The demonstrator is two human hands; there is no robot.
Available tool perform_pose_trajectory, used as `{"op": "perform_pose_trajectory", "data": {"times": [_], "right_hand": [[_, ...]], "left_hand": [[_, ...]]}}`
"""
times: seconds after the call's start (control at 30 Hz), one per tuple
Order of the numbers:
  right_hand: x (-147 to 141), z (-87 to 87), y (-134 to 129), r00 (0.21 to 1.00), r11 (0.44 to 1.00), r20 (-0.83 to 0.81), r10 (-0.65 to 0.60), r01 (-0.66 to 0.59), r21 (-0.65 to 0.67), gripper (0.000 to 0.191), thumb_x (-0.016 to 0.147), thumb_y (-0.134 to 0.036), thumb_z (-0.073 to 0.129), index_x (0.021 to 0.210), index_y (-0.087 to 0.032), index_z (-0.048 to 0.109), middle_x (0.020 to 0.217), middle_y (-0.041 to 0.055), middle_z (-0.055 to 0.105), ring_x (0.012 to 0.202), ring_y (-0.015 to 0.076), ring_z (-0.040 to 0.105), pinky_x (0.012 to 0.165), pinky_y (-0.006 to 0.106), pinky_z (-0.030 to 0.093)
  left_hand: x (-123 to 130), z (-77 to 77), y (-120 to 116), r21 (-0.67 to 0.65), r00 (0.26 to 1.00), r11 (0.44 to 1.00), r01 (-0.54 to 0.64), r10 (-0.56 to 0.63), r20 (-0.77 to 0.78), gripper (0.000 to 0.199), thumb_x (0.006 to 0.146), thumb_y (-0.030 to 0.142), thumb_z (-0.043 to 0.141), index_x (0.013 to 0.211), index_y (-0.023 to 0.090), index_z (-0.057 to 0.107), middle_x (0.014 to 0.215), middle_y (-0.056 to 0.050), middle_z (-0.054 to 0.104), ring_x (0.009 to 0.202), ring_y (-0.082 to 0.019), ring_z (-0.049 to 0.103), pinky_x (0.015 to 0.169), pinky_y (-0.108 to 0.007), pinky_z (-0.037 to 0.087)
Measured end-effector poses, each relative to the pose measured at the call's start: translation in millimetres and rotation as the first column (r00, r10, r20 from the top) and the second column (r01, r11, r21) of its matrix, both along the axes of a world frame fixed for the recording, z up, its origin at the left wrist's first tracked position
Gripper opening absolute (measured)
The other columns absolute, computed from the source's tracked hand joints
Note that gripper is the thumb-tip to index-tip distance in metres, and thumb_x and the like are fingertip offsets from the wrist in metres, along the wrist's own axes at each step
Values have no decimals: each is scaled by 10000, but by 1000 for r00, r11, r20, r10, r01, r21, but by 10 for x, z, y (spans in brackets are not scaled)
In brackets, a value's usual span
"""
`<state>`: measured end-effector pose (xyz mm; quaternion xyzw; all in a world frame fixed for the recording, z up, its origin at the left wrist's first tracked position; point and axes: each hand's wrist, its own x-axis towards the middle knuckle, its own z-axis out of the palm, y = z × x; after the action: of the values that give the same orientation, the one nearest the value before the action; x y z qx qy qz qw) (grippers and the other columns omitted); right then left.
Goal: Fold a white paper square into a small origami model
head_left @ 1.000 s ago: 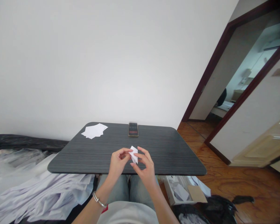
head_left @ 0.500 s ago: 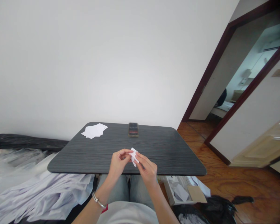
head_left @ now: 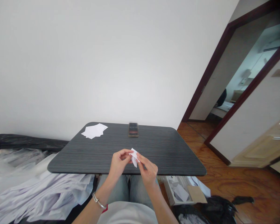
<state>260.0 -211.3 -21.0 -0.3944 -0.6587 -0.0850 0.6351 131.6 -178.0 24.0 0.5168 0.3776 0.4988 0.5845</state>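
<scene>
You're facing a plain white wall just past the dark wood-grain table. Light on it is flat and even. Right of the table: orange-brown wood floor, and a doorway with a dark wood frame opening to a brighter room, air conditioner high on its wall. Cream door stands open, far right of the table. Left of the table: black plastic sheeting over a pile of white sheeting. Just below its front-right edge: open cardboard box, black plastic bag.

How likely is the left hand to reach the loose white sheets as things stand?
Likely, once it lets go: the left hand pinches folded paper, and nothing stands between it and the white sheets.
</scene>
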Motion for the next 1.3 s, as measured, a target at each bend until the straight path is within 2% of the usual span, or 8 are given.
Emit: {"op": "perform_pose_trajectory", "data": {"times": [0.1,0.23,0.63,0.9,1.3], "right_hand": [[-16,-9,-14,998,998,-53,23,-26,-56,272,752,-51,540,976,-189,611,977,76,666,869,186,634,712,291,548],[-13,18,-32,998,995,-31,53,-55,-88,291,761,-36,499,991,-179,605,1013,85,650,902,190,622,710,289,547],[-4,113,-66,996,994,48,-69,65,84,286,709,-21,570,938,-188,607,906,80,669,824,183,627,695,316,536],[-24,120,-66,993,990,22,-114,112,90,207,728,-79,567,902,-185,607,871,81,674,804,189,638,685,314,540],[-12,132,-72,992,984,31,-119,113,134,281,722,-30,553,950,-187,598,873,72,680,820,189,639,686,315,548]], "left_hand": [[-3,0,3,26,1000,1000,-18,17,5,155,613,194,631,743,110,645,656,-25,654,562,-126,597,531,-228,507],[-6,14,-5,66,999,997,-35,36,-12,144,633,176,605,756,112,642,647,-24,652,567,-130,599,537,-228,506],[33,-1,-55,149,993,988,-36,52,-103,144,656,185,580,771,115,630,636,-29,640,574,-142,593,535,-236,499],[69,17,-86,152,994,988,-33,48,-98,147,655,186,575,773,121,632,630,-27,636,568,-141,590,525,-227,495],[86,53,-119,129,994,991,-28,41,-103,145,648,184,569,765,118,625,619,-21,627,543,-132,579,510,-237,501]]}}
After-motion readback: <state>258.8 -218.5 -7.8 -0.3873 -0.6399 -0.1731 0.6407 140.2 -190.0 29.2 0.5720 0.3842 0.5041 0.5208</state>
